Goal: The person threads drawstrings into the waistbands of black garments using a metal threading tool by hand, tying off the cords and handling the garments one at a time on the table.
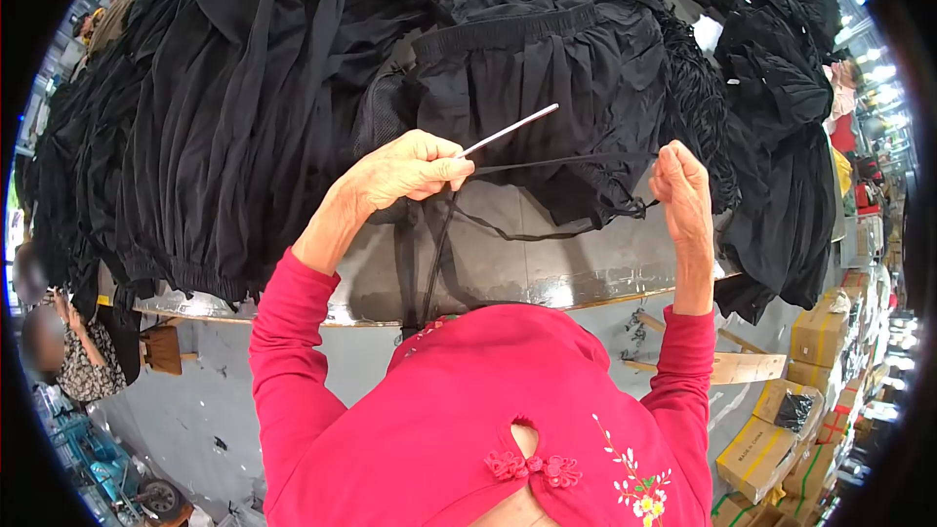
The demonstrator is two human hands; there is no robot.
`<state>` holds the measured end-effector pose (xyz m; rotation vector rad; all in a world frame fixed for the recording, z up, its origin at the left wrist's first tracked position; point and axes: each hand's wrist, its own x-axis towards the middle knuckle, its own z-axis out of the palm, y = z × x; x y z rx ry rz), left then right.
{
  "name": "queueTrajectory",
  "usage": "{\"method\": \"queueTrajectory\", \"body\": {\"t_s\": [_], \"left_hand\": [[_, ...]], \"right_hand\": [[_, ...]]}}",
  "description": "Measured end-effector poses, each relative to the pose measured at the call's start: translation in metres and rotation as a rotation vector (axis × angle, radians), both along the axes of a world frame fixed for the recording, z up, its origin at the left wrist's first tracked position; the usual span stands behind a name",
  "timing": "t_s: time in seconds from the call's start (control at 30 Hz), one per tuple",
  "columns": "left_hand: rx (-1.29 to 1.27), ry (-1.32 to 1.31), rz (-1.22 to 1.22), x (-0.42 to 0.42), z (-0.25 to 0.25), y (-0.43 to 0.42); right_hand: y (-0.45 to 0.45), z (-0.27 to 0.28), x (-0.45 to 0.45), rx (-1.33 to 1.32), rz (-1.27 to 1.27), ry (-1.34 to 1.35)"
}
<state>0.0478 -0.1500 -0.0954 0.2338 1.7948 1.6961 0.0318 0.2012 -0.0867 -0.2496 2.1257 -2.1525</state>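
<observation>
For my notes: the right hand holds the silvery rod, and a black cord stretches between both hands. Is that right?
Not quite: in the head view, the silvery rod is in the left hand, not the right hand; the black cord does stretch between both hands.

Smooth metal rod [512, 129], matt cloth garment [517, 78]; glossy tabletop [532, 268]

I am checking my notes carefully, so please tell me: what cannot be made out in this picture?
In the head view:
The near end of the thin rod: hidden by the left hand.
Whether the black cord ends in the right hand: hidden by its closed fingers.
The co-worker's head: blurred.
The blue machine, lower left: cut off by the round edge.
</observation>
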Motion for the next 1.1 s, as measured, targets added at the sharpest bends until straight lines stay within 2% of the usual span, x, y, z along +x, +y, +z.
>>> {"method": "queueTrajectory", "body": {"t_s": [0.07,0.1,0.2,0.23,0.3,0.33,0.37,0.4,0.43,0.47,0.53,0.57,0.6,0.63,0.67,0.73,0.83,0.87,0.97,1.0,1.03,1.07,1.1], "left_hand": [[0.167,-0.078,-0.009,-0.004,-0.005,0.006],[0.169,-0.073,-0.014,-0.007,-0.007,0.007],[0.252,-0.103,0.007,-0.014,-0.012,0.011],[0.274,-0.122,0.013,-0.016,-0.013,0.014],[0.294,-0.136,0.02,-0.018,-0.011,0.022],[0.303,-0.14,0.034,-0.017,-0.01,0.029],[0.312,-0.143,0.046,-0.018,-0.008,0.035],[0.313,-0.13,0.065,-0.021,-0.01,0.041],[0.303,-0.13,0.07,-0.023,-0.011,0.046],[0.291,-0.132,0.073,-0.025,-0.011,0.051],[0.262,-0.122,0.074,-0.025,-0.008,0.061],[0.294,-0.162,0.132,-0.025,-0.008,0.065],[0.326,-0.198,0.192,-0.024,-0.007,0.067],[0.408,-0.203,0.249,-0.024,-0.012,0.067],[0.381,-0.196,0.257,-0.022,-0.012,0.067],[0.36,-0.226,0.291,-0.019,-0.014,0.069],[0.439,-0.305,0.229,-0.014,-0.014,0.068],[0.467,-0.308,0.233,-0.013,-0.022,0.069],[0.447,-0.32,0.238,-0.006,-0.027,0.075],[0.423,-0.321,0.257,0.0,-0.025,0.08],[0.27,-0.124,0.33,0.008,-0.025,0.085],[0.274,-0.124,0.324,0.009,-0.026,0.086],[0.249,-0.038,0.342,0.01,-0.03,0.084]], "right_hand": [[0.014,0.002,-0.011,0.096,-0.156,0.088],[0.028,0.0,-0.02,0.033,-0.229,0.067],[0.055,-0.004,-0.038,0.163,-0.485,0.127],[0.062,-0.007,-0.042,0.163,-0.486,0.13],[0.073,-0.013,-0.051,0.367,-0.563,0.106],[0.075,-0.024,-0.058,0.843,-0.605,0.487],[0.059,-0.024,-0.053,1.11,-0.605,0.51],[0.045,-0.019,-0.045,1.433,-0.413,0.639],[0.015,-0.012,-0.039,1.208,-0.359,0.797],[-0.025,0.006,-0.026,1.063,-0.167,0.801],[-0.081,0.011,-0.007,0.667,0.124,0.568],[-0.098,-0.001,-0.004,0.638,0.202,0.59],[-0.113,-0.012,0.008,0.75,0.142,0.664],[-0.122,-0.021,0.01,0.838,-0.054,0.993],[-0.124,-0.032,0.008,0.832,-0.05,1.0],[-0.127,-0.045,0.006,0.553,-0.018,0.78],[-0.121,-0.043,0.014,0.288,0.034,0.503],[-0.119,-0.043,0.013,0.396,0.004,0.585],[-0.118,-0.056,0.01,0.461,-0.129,0.742],[-0.117,-0.056,0.01,0.425,-0.158,0.637],[-0.113,-0.05,0.01,0.339,-0.137,0.365],[-0.106,-0.042,0.011,0.25,-0.116,0.091],[-0.1,-0.039,0.004,0.055,-0.032,0.025]]}}
